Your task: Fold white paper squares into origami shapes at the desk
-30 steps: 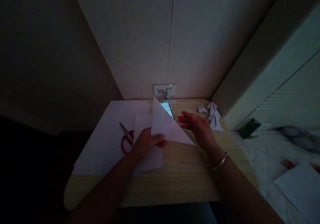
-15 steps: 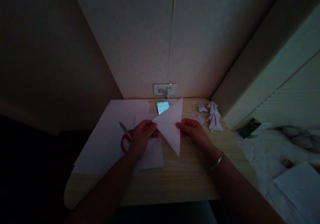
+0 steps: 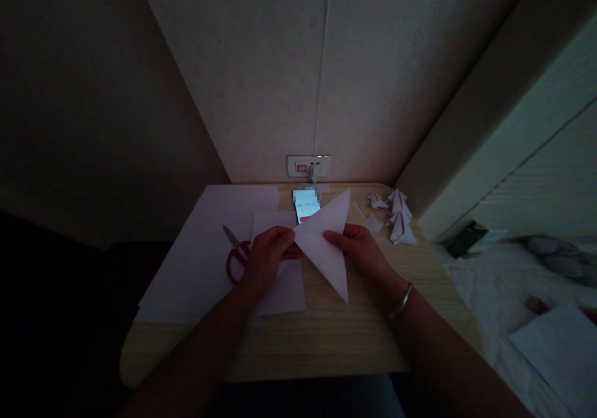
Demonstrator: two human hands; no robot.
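A white sheet of paper folded into a triangle is held up over the table between both hands. My left hand pinches its left corner between thumb and fingers. From the right, my right hand grips the long edge, its thumb lying on the front face and its fingers behind. Red-handled scissors lie on white paper just left of my left hand, their blades pointing up and left. Partly under my left wrist is a smaller sheet of white paper.
Large white sheets cover the table's left side. A lit phone lies behind the folded paper, below a wall socket. Several folded paper pieces stand at the back right, near small paper scraps.
The folded triangle has shifted slightly right and turned, showing more of the phone. My right thumb has moved further in over its face. Both hands keep their hold.
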